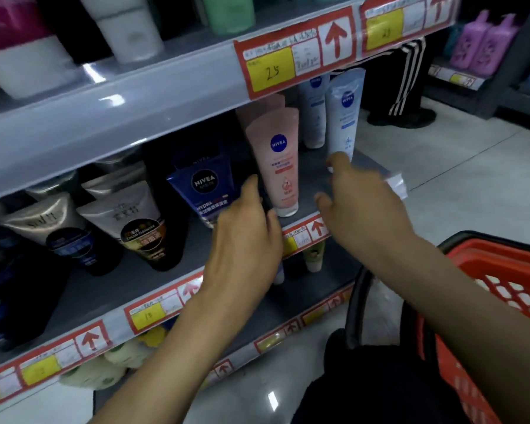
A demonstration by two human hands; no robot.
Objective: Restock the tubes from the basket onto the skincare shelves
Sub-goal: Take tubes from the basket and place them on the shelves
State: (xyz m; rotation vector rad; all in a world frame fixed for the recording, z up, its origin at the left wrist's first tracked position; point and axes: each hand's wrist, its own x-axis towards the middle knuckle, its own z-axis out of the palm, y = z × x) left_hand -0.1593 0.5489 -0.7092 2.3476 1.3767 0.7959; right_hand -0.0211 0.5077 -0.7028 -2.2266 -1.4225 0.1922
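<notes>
At twelve o'clock on the middle shelf [251, 240], a pink tube [277, 162] stands upright between both empty, loosely spread hands: left hand [245, 240] at nine o'clock, right hand [364, 209] at three. Red basket [502, 295] waits at four o'clock. Straightening it gently should avoid toppling the neighbouring blue tube [207, 191].

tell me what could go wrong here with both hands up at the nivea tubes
1. The pink tube stands cap-down between the left hand and right hand; a brush could tip it off the shelf edge.
2. The right hand's fingers are at the base of the light blue tube, which could topple into its neighbours.
</notes>
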